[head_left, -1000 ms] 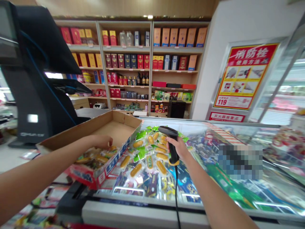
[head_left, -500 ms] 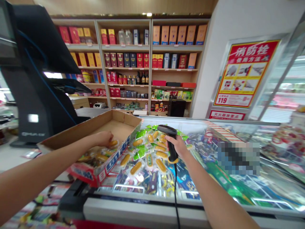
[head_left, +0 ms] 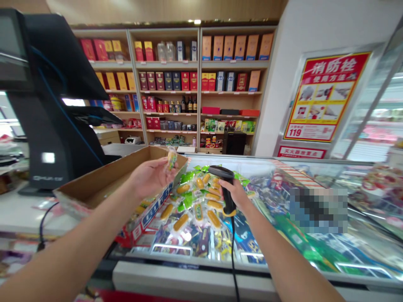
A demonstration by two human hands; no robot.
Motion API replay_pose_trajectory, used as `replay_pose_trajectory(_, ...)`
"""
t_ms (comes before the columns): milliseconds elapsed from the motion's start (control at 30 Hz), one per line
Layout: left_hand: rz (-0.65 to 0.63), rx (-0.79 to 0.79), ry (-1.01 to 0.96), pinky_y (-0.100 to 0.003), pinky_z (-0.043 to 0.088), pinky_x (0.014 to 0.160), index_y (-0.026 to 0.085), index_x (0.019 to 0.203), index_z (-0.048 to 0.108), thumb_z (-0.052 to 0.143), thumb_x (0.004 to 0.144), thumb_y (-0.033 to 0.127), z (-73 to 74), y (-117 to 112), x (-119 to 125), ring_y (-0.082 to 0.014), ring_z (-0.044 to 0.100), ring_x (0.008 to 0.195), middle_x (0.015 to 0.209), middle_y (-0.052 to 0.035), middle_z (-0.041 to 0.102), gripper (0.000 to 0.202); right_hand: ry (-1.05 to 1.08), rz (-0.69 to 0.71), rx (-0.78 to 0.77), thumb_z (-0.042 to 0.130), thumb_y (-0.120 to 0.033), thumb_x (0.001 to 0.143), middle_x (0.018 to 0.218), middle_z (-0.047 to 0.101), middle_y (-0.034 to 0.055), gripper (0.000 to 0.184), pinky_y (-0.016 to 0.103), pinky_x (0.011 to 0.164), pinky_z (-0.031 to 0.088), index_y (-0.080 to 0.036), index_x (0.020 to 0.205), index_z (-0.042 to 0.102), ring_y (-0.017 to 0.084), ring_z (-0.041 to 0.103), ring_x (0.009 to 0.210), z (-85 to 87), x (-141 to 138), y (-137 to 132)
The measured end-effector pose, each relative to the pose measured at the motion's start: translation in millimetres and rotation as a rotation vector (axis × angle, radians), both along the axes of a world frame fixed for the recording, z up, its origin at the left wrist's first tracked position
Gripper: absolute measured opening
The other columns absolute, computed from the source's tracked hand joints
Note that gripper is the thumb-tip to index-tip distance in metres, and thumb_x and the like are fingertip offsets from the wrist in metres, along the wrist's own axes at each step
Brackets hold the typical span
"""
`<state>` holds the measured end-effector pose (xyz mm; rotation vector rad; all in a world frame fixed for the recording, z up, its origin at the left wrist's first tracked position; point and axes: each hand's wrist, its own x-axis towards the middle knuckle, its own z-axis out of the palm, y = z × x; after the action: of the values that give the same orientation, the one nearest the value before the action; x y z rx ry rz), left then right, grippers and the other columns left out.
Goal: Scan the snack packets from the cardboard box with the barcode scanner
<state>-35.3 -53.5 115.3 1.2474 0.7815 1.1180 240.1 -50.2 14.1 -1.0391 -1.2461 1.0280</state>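
Observation:
Pinched in the fingers of my left hand [head_left: 151, 176] is a small wrapped snack [head_left: 172, 159] in clear plastic with printed lettering, held up above the edge of the cardboard box [head_left: 103, 172]. More yellow snacks lie in the near end of that box, partly hidden by my left arm. My right hand [head_left: 235, 193] grips a black barcode scanner [head_left: 227, 188] by its handle, its cable running down toward me. Around and under the scanner, several yellow wrapped snacks [head_left: 181, 222] and green packets [head_left: 185, 201] are spread on the glass top of a display freezer [head_left: 163, 272].
A black checkout terminal [head_left: 50, 126] stands at the left, beside the box. Packaged goods show through the freezer glass at the right. Behind are shelves [head_left: 166, 65] of boxes and bottles, and a red fire-hydrant poster [head_left: 327, 96] hangs on the wall.
My left hand has come up out of the box, moving right, with a wrapped snack in its fingers. My right hand and the scanner stay almost where they were.

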Motion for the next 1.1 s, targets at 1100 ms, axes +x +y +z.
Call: replay_pose_trajectory(1100,0.103,0.298,-0.256,-0.026,0.053,0.074,0.017,0.107,0.066,0.086,0.052,0.02,-130.7,80,80,-0.0161,0.068,0.081,0.091,-0.0048,0.073,0.059,-0.024,0.246,-0.014,0.07,-0.046,0.069,0.049,0.059,-0.0005,0.027,0.026,0.041,0.041,-0.02,0.072,0.061,0.013,0.051,0.039,-0.7,-10,-12)
